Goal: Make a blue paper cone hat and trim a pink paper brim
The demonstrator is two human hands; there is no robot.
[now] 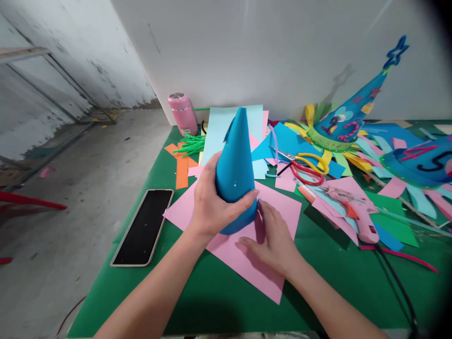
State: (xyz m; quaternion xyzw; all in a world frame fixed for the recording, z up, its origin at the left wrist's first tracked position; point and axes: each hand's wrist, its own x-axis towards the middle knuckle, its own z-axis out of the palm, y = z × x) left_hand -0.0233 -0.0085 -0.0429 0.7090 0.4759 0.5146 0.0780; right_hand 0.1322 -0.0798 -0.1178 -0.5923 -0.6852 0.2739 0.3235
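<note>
fingers of the left hand [206, 202] curl round the blue cone [235, 179], thumb across its front; the right hand [278, 242] is half-open beside the base, contact unclear. cone upright over the pink sheet [291, 212], smooth, ragged flap near tip. step judged: steadying; turning calls for light, even pressure.

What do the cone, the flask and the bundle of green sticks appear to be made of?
Cone: probably matte card or stiff paper; it is rolled from a thin sheet, with a loose edge near the tip.
Flask: perhaps painted metal or plastic, smooth pink; the look leaves it open.
Green sticks: likely fuzzy pipe cleaners, judging by their rough, bristly outline.
</note>
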